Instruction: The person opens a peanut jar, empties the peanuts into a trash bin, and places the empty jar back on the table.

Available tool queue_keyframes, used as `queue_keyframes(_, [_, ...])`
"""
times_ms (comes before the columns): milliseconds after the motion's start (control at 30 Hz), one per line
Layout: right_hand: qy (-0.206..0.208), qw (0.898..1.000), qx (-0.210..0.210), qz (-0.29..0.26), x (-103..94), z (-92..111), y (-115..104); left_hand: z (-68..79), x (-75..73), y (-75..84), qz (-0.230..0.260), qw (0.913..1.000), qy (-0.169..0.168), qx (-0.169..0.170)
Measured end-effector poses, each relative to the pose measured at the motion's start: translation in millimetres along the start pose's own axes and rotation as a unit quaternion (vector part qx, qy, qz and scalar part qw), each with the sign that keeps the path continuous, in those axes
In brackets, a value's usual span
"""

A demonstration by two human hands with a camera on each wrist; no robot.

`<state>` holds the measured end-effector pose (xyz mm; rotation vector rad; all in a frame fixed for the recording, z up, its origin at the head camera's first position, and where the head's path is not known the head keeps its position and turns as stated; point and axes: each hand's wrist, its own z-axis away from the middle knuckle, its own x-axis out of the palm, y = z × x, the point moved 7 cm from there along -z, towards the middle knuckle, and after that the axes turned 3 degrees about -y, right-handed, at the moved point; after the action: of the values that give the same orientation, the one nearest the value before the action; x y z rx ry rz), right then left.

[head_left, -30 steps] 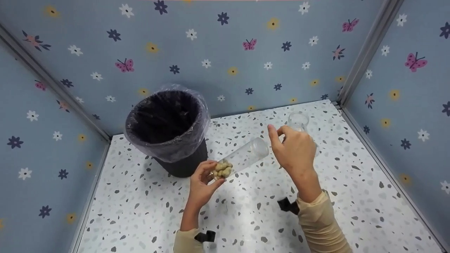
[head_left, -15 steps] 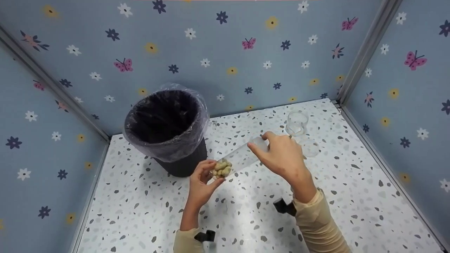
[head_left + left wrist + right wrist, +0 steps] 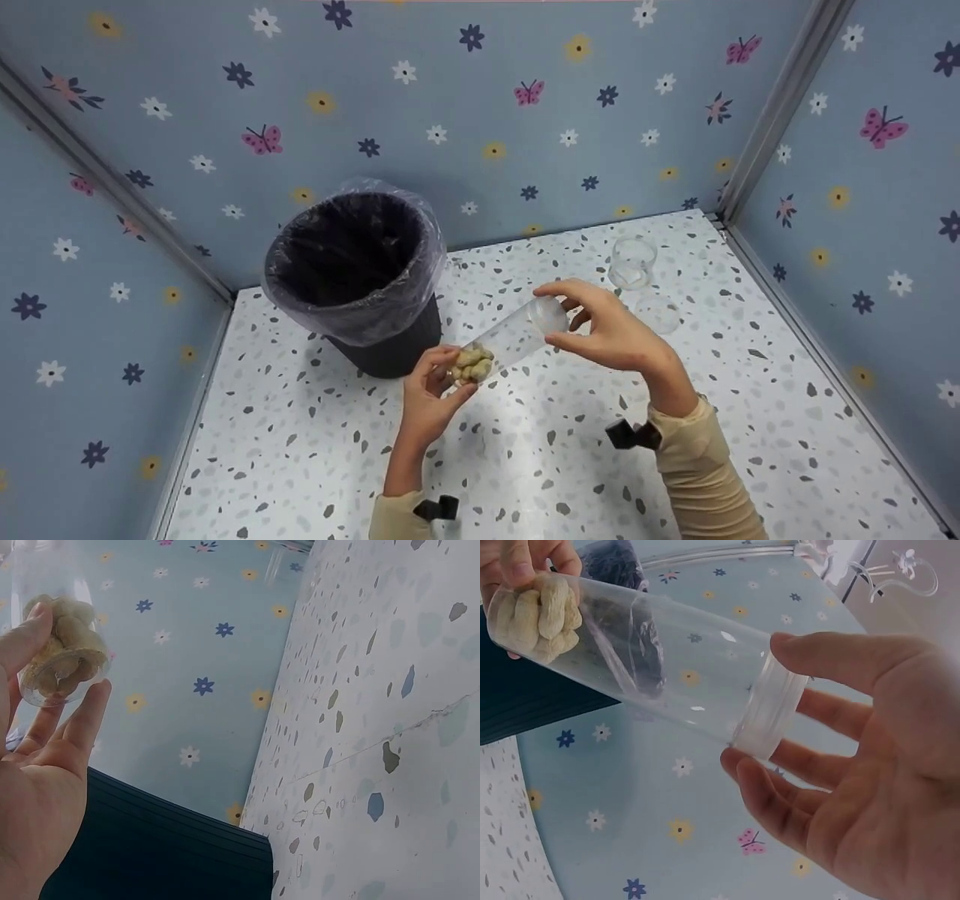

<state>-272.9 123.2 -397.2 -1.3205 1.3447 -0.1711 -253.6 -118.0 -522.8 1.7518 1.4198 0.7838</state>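
Note:
A tall clear plastic jar (image 3: 510, 342) is held tilted above the tabletop. Several peanuts in their shells (image 3: 473, 364) lie gathered at its lower end. My left hand (image 3: 430, 405) grips that bottom end between thumb and fingers, as the left wrist view also shows from close up. At the raised end sits a whitish translucent screw lid (image 3: 769, 709). Around this lid my right hand (image 3: 611, 330) curls, the thumb on one side and the fingertips on the other; its palm stays apart from the lid's end.
Left of the jar stands a black bin (image 3: 401, 337) with a clear plastic liner (image 3: 360, 324) folded over its rim. Farther back on the right are a short clear container (image 3: 632, 262) and a clear round disc (image 3: 660, 315). Flower-patterned walls (image 3: 450, 180) enclose the speckled tabletop (image 3: 300, 450).
My right hand has come leftward to the jar's lid and turned, so its fingers and thumb now sit on either side of it. The left hand and jar have barely moved.

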Motion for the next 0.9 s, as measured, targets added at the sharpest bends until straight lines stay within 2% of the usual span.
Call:
queue_keyframes(100, [-0.005, 1.0, -0.013, -0.023, -2.5, 1.9, 1.7, -0.4, 3.5, 8.2, -0.004, 1.0, 0.0, -0.005])
queue_keyframes(167, [-0.005, 0.999, -0.007, -0.036, -4.4, 3.5, 4.9, -0.7, 5.0, 11.9, -0.003, 1.0, 0.0, -0.004])
queue_keyframes(300, [0.003, 0.999, 0.02, -0.039, -11.4, 8.5, 13.2, 1.9, 0.9, 1.2, -0.003, 1.0, 0.004, -0.006])
queue_keyframes(400, [0.015, 0.999, 0.047, -0.015, -20.4, 13.8, 26.3, 4.2, -5.4, -9.7, 0.005, 0.9999, 0.013, -0.007])
queue_keyframes(500, [0.028, 0.995, 0.082, 0.042, -27.8, 18.6, 49.7, 6.0, -9.4, -12.7, 0.017, 0.9997, 0.019, -0.001])
queue_keyframes(633, [0.041, 0.983, 0.132, 0.121, -32.7, 22.8, 91.9, 7.1, -13.7, -12.6, 0.021, 0.9993, 0.029, 0.002])
queue_keyframes(800, [0.054, 0.974, 0.187, 0.115, -34.2, 26.7, 147.3, 10.1, -16.1, -12.8, 0.023, 0.9991, 0.035, 0.0])
queue_keyframes(900, [0.06, 0.971, 0.199, 0.114, -34.5, 28.2, 170.9, 12.5, -15.7, -12.9, 0.026, 0.9991, 0.034, 0.0])
